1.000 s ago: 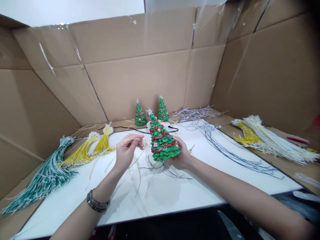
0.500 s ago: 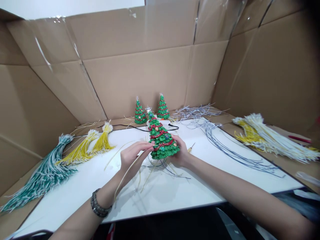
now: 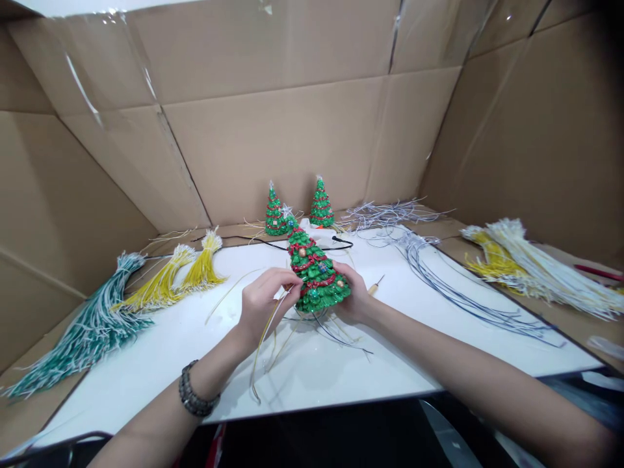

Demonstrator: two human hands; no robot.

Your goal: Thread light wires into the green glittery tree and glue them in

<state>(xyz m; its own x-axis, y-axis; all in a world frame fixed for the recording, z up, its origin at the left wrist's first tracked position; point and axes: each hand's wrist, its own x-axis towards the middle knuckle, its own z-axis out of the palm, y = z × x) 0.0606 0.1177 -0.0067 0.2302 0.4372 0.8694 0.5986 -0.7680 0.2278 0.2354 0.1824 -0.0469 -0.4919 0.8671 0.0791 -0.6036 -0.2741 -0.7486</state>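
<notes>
Head view. The right hand point(image 3: 353, 296) grips the base of a small green Christmas tree figurine point(image 3: 314, 273) above the white tabletop point(image 3: 341, 377). The left hand point(image 3: 266, 305) pinches a pale yellow fibre strand point(image 3: 260, 344) at the tree's lower edge. Two similar trees point(image 3: 297, 209) stand behind, near the cardboard wall point(image 3: 292, 136); yellow fibre bundles point(image 3: 175, 279) lie left.

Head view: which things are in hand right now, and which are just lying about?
In hand:
green tree, in right hand
pale strand, pinched by left hand

Lying about:
two small trees
yellow bundles
teal bundle
awl
</notes>
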